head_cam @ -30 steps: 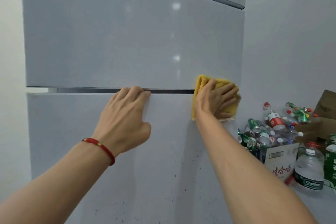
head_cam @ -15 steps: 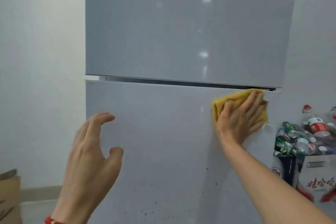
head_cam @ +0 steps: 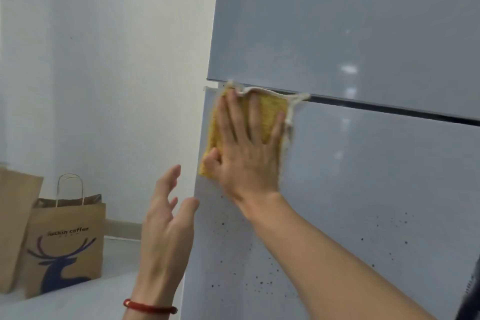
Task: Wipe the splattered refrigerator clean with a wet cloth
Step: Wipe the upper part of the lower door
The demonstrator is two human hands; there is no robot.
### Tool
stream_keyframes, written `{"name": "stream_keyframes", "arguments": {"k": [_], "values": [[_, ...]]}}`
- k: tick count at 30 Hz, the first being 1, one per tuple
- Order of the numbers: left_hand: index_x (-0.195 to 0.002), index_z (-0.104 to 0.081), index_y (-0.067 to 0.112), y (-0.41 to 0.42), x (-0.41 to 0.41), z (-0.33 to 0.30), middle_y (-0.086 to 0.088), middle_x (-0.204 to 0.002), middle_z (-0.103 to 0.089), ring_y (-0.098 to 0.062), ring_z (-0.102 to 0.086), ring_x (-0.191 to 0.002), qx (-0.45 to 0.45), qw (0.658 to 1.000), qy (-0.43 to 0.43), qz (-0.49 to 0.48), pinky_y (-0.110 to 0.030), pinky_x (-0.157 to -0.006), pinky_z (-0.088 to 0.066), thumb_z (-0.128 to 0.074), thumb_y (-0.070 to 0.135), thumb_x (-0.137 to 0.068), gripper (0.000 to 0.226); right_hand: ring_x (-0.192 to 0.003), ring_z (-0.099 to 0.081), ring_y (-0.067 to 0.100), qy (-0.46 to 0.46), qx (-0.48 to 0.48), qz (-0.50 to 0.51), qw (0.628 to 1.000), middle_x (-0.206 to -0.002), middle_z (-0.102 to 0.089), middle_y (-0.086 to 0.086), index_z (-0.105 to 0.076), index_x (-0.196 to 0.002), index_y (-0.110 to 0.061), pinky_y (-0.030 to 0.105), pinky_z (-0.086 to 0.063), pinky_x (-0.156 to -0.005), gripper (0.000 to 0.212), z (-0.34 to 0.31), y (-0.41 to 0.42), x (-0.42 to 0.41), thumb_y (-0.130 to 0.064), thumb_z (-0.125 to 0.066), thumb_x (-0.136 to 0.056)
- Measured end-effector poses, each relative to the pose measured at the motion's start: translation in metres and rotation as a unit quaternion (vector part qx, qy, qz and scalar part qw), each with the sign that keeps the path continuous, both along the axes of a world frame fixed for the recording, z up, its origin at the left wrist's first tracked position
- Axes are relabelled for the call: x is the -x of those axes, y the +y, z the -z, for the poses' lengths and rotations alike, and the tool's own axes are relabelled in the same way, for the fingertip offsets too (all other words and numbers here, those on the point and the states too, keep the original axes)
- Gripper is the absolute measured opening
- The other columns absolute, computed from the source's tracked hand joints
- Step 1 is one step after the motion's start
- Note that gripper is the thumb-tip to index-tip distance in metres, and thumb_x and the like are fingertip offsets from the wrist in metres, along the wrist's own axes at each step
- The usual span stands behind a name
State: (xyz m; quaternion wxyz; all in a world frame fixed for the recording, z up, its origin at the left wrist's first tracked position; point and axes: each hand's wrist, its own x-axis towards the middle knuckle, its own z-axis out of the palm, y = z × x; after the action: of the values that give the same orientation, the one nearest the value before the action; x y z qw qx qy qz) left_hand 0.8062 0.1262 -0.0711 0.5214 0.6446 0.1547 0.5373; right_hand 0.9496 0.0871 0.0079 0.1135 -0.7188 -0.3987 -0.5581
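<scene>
The grey refrigerator (head_cam: 363,163) fills the right of the view, with a dark gap between its upper and lower doors. A yellow cloth (head_cam: 267,114) with a pale edge lies flat on the top left corner of the lower door, just under the gap. My right hand (head_cam: 246,153) presses it there with straight, spread fingers. Small dark splatter specks (head_cam: 259,282) dot the lower door below the cloth. My left hand (head_cam: 166,218), with a red bracelet at the wrist, hangs in the air beside the fridge's left edge, fingers relaxed, touching nothing.
A white wall (head_cam: 104,60) stands left of the fridge. Two brown paper bags sit on the floor at the lower left, one (head_cam: 65,244) printed with a blue deer, the other (head_cam: 15,215) cut off by the frame edge.
My right hand has slid the cloth from the right end of the lower door's top edge to its left corner. My left hand came off the door and stays in the air. The view has swung left.
</scene>
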Motion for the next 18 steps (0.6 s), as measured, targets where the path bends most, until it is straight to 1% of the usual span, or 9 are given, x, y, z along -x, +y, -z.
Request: {"name": "stream_keyframes", "arguments": {"k": [2,5,7,10,12,13,15,17,18], "values": [[-0.15,-0.045,0.038,-0.002,0.003,-0.003,0.019,-0.151,-0.048,0.001,-0.044,-0.137,-0.011,1.0,-0.003,-0.005,-0.029,-0.109,-0.036,-0.049,0.034,-0.084,0.066,-0.161,0.003,0.031,-0.034,0.063,-0.004,0.997,-0.176,-0.001,0.002,-0.011,-0.167,-0.018,0.071,0.006,-0.121,0.085,0.006,0.018,0.01,-0.046,-0.042,-0.093],[-0.149,-0.044,0.044,-0.01,0.006,-0.004,0.025,-0.15,-0.046,0.01,-0.04,-0.137,-0.055,0.998,0.013,-0.017,-0.027,-0.113,-0.032,-0.051,0.031,-0.089,0.062,-0.162,-0.002,0.031,-0.128,0.202,-0.007,0.971,-0.175,-0.008,0.004,-0.019,-0.166,-0.017,0.071,-0.002,-0.122,0.08,0.029,0.01,0.002,-0.046,-0.042,-0.095],[-0.15,-0.041,0.048,-0.015,0.009,-0.003,0.03,-0.15,-0.042,0.013,-0.035,-0.139,-0.076,0.996,0.033,-0.026,-0.027,-0.115,-0.03,-0.053,0.025,-0.092,0.064,-0.161,-0.006,0.031,-0.153,0.22,-0.025,0.963,-0.175,-0.012,0.002,-0.02,-0.166,-0.018,0.07,-0.007,-0.122,0.081,0.042,-0.018,-0.017,-0.047,-0.044,-0.095],[-0.152,-0.038,0.05,-0.013,0.014,-0.001,0.029,-0.155,-0.039,0.005,-0.034,-0.145,-0.072,0.995,0.06,-0.024,-0.037,-0.121,-0.032,-0.05,0.026,-0.084,0.073,-0.16,-0.017,0.032,-0.103,0.097,-0.009,0.99,-0.172,-0.022,0.002,-0.027,-0.164,-0.02,0.072,-0.014,-0.121,0.083,0.055,-0.082,-0.056,-0.05,-0.052,-0.091],[-0.154,-0.036,0.048,-0.011,0.017,0.001,0.027,-0.157,-0.039,0.002,-0.034,-0.147,-0.074,0.994,0.075,-0.015,-0.043,-0.122,-0.032,-0.05,0.025,-0.082,0.077,-0.159,-0.016,0.036,-0.029,-0.012,0.042,0.999,-0.172,-0.02,0.005,-0.026,-0.165,-0.017,0.074,-0.013,-0.12,0.082,0.07,-0.124,-0.079,-0.053,-0.044,-0.094],[-0.154,-0.036,0.047,-0.01,0.018,0.002,0.027,-0.157,-0.039,0.002,-0.034,-0.146,-0.074,0.994,0.08,-0.012,-0.043,-0.123,-0.033,-0.051,0.024,-0.081,0.078,-0.16,-0.012,0.037,0.028,-0.073,0.067,0.995,-0.174,-0.016,0.007,-0.021,-0.166,-0.016,0.073,-0.01,-0.121,0.082,0.078,-0.137,-0.086,-0.055,-0.036,-0.096],[-0.156,-0.035,0.044,-0.009,0.017,0.003,0.024,-0.157,-0.041,0.002,-0.037,-0.144,-0.065,0.994,0.083,-0.007,-0.042,-0.122,-0.034,-0.051,0.022,-0.081,0.079,-0.161,-0.004,0.038,0.148,-0.2,0.099,0.964,-0.175,-0.007,0.009,-0.012,-0.167,-0.013,0.073,-0.007,-0.121,0.08,0.088,-0.139,-0.083,-0.055,-0.023,-0.099],[-0.156,-0.036,0.04,-0.006,0.015,0.005,0.022,-0.153,-0.045,0.003,-0.042,-0.14,-0.043,0.996,0.079,-0.005,-0.042,-0.12,-0.037,-0.053,0.019,-0.081,0.079,-0.16,-0.001,0.039,0.213,-0.291,0.107,0.927,-0.175,-0.004,0.012,-0.007,-0.167,-0.011,0.073,-0.008,-0.12,0.076,0.086,-0.112,-0.064,-0.047,-0.023,-0.101],[-0.155,-0.038,0.038,-0.004,0.015,0.006,0.02,-0.151,-0.048,0.003,-0.044,-0.138,-0.03,0.997,0.077,-0.007,-0.042,-0.119,-0.039,-0.054,0.017,-0.081,0.078,-0.16,-0.001,0.041,0.221,-0.302,0.101,0.922,-0.175,-0.004,0.013,-0.006,-0.167,-0.011,0.073,-0.008,-0.12,0.076,0.083,-0.095,-0.052,-0.043,-0.027,-0.101]]}}
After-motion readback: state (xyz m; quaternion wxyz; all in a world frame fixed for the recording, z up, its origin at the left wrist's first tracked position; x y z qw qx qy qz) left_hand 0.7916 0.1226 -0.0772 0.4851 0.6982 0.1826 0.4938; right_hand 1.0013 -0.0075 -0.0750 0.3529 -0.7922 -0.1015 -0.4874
